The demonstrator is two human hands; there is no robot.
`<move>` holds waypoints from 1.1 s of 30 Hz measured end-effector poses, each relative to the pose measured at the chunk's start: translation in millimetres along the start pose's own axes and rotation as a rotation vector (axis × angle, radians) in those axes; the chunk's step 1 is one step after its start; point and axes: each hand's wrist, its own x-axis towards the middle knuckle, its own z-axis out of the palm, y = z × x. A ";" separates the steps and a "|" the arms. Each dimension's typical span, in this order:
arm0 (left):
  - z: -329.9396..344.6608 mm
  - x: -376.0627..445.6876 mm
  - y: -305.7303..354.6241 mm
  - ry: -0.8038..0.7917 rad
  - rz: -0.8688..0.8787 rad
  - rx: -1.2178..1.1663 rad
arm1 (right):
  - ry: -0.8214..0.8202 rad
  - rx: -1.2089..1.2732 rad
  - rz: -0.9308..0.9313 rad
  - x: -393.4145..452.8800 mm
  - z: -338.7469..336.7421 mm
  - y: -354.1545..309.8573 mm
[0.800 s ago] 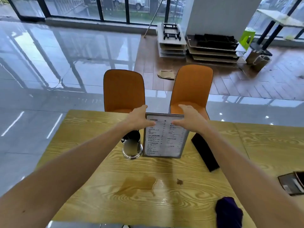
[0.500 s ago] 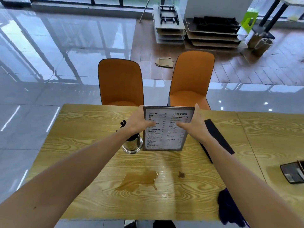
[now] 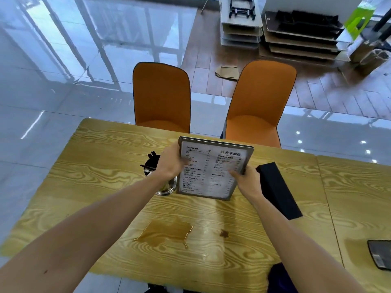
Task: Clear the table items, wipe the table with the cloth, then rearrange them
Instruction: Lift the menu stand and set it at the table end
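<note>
Setting: we stand at a wooden table on a glossy tiled floor, with stacked boards on the wood flooring beyond.
Left hand: our left hand is closed on the left edge of the menu, thumb laid across its printed face.
Right hand: our right hand clasps the menu's right edge lower down, fingers curled over the frame.
Menu: we hold it tilted, top leaning away from us, near the middle of the table's far half; whether its bottom edge touches the wood we cannot tell.
Holder: a shiny metal holder with dark sticks poking from it sits just left of the menu, partly hidden by our left wrist.
Box: a long black box lies flat on the table just right of our right hand, running diagonally toward us.
Spill: a brown puddle spreads on the wood between our forearms, with a small brown spot to its right.
Cloth: a dark purple cloth shows at the near edge, partly behind our right forearm.
Tray: a dark tray sits on the adjoining table to the right, cut off by the frame.
Chairs: two orange chairs stand side by side at the far edge.
</note>
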 end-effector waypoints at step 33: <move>-223.0 40.0 -142.7 0.307 -0.003 -0.078 | -0.107 -0.041 -0.282 61.5 210.6 -190.5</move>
